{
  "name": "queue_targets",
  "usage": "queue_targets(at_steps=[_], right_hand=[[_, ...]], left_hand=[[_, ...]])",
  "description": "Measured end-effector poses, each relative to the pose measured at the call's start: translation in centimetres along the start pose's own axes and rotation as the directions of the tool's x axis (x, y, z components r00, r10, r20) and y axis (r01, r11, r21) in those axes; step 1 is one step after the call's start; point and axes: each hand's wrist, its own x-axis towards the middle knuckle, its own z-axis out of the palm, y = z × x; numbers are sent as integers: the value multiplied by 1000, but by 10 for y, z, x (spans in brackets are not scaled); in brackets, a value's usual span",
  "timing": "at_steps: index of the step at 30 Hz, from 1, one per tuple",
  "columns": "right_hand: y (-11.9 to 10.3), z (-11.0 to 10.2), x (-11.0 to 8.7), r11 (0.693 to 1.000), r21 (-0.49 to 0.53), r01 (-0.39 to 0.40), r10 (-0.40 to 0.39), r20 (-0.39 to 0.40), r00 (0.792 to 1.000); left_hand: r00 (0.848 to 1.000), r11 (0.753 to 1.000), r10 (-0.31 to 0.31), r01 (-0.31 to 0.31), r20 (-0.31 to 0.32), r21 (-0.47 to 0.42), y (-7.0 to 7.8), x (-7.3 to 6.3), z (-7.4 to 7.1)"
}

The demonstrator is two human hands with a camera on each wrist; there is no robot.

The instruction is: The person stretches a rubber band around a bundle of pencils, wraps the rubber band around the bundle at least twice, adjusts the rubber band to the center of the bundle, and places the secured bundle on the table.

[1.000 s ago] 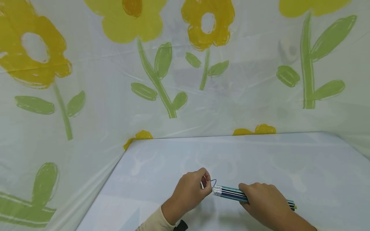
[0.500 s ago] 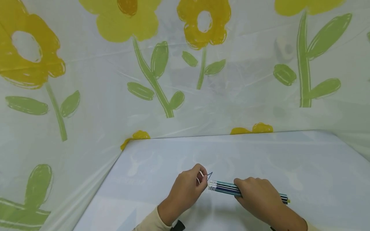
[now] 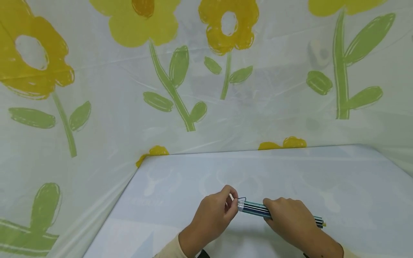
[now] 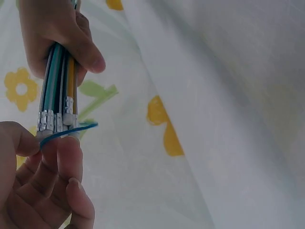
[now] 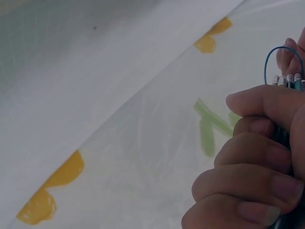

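My right hand (image 3: pixel 290 220) grips a bundle of pencils (image 3: pixel 255 209) round its middle. The pencils are teal, dark and striped, with one yellow among them in the left wrist view, and their eraser ends (image 4: pixel 57 121) point toward my left hand (image 3: pixel 211 215). Between thumb and fingers, the left hand pinches a thin blue rubber band (image 4: pixel 71 130). In the right wrist view the band (image 5: pixel 266 67) forms a loop beside the eraser tips. It lies at or just round those ends; how many pencils are inside it I cannot tell. My right fingers hide the bundle's middle.
Both hands are above a white table (image 3: pixel 155 200). Behind and to the left hangs a pale cloth (image 3: pixel 122 107) printed with yellow flowers and green leaves, meeting the table's far edge. A dark strap shows at the left wrist.
The left hand has brought the rubber band from beside the pencils to their eraser ends, closing the small gap. The right hand keeps its grip, and the bundle has shifted slightly.
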Motion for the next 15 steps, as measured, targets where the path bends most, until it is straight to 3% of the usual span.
queue_targets(at_steps=[10,15], right_hand=[[3,-1,2,1000,19,-25,25,2,1000],[5,-2,3,999,31,-30,30,-2,1000]], left_hand=[[996,997,77,-77,-39,-16,6,-5,4],[986,990,144,-143,-87,15,8,-5,7]])
